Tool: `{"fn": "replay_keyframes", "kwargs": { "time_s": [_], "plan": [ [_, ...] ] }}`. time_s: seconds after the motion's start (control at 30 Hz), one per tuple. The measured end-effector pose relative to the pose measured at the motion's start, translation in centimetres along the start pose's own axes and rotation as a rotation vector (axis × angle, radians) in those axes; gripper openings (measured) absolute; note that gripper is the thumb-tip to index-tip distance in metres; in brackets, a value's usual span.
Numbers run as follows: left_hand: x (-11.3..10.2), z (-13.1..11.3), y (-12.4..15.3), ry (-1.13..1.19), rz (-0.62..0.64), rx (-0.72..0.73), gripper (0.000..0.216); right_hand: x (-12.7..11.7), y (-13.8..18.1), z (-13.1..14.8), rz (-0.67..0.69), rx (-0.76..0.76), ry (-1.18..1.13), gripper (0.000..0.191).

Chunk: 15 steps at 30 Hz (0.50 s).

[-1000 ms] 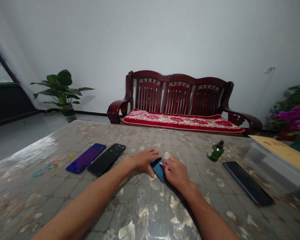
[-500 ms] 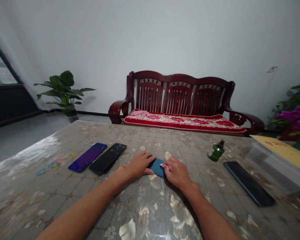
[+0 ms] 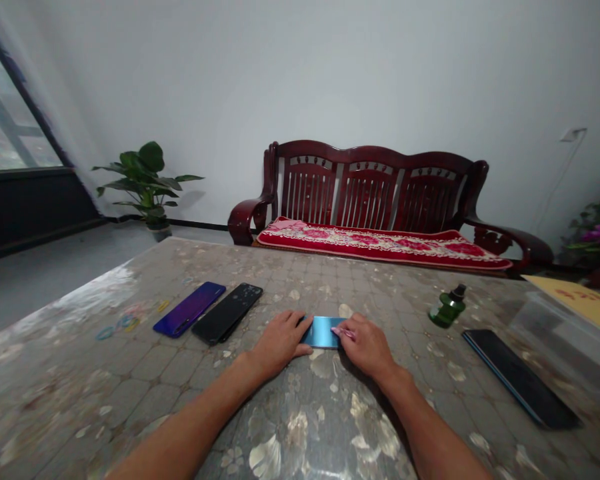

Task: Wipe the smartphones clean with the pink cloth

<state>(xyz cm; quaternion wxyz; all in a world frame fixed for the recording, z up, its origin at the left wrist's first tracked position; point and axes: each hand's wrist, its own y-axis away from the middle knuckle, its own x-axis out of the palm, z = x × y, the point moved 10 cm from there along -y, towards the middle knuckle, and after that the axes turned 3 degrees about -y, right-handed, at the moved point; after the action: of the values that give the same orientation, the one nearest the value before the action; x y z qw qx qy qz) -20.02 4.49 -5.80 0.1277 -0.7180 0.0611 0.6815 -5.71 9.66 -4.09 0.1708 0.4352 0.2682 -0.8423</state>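
A shiny blue phone (image 3: 322, 332) lies crosswise on the table between my two hands. My left hand (image 3: 283, 339) grips its left end, with the fingers on the far edge and the thumb on the near one. Pinched in my right hand (image 3: 369, 343) is a small pink cloth (image 3: 346, 333), which touches the phone's surface near its right end. Most of the cloth is hidden by the fingers. The phone's two ends are partly covered by my hands.
To the left lie a purple phone (image 3: 190, 309), a black phone (image 3: 229, 313) and several rubber bands (image 3: 125, 321). On the right are a green spray bottle (image 3: 447, 307), a dark phone (image 3: 520, 378) and a clear plastic box (image 3: 560, 333). A wooden bench (image 3: 365, 180) stands beyond the table.
The view has turned slightly left, so everything appears shifted right. The blue phone now lies more level and catches bright light. Both hands keep their holds.
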Motion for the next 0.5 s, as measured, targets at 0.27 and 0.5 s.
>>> {"fn": "replay_keyframes", "kwargs": {
  "time_s": [0.27, 0.5],
  "plan": [
    [0.2, 0.2, 0.2, 0.021, 0.009, 0.006, 0.068, -0.5, -0.6, -2.4, -0.079, 0.112, -0.047, 0.027],
    [0.3, 0.2, 0.2, -0.018, 0.009, 0.005, 0.065, 0.0, -0.8, -1.6, 0.027, 0.080, -0.065, 0.024]
  ]
}}
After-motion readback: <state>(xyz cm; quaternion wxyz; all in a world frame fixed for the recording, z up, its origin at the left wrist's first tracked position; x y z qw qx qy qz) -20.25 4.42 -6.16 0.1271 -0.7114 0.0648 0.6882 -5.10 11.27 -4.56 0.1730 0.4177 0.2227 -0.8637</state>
